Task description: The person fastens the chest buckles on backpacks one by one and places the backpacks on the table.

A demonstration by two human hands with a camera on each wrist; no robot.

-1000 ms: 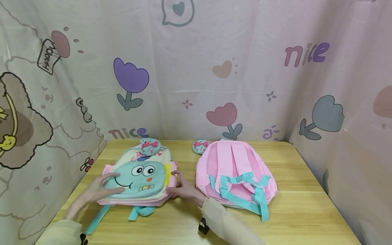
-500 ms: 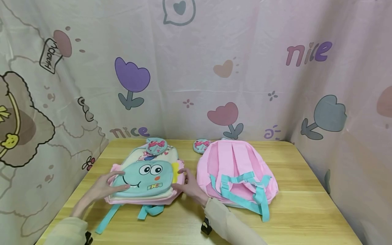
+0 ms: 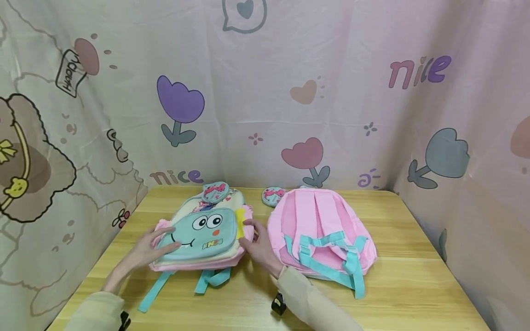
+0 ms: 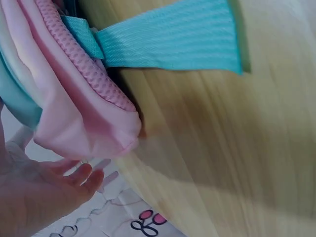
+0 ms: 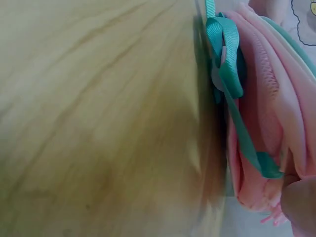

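Smiley-faced backpack (image 3: 204, 235) is held between both hands (image 3: 145, 248) (image 3: 262, 246).

Curtain (image 3: 265, 96): "nice" twice, upper right and lower left; sideways sign (image 3: 68, 76) unclear. Bag (image 3: 203, 232) label (image 3: 213, 243): illegible.

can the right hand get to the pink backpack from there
Likely yes: the right hand is beside the pink backpack with nothing visible between, though it holds the smiling-face backpack.

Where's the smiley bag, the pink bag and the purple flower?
Smiley bag (image 3: 204, 238), head view: its turquoise front pocket.
Pink bag (image 3: 327, 215), head view: a shoulder strap.
Purple flower (image 3: 181, 103), head view: its petals.
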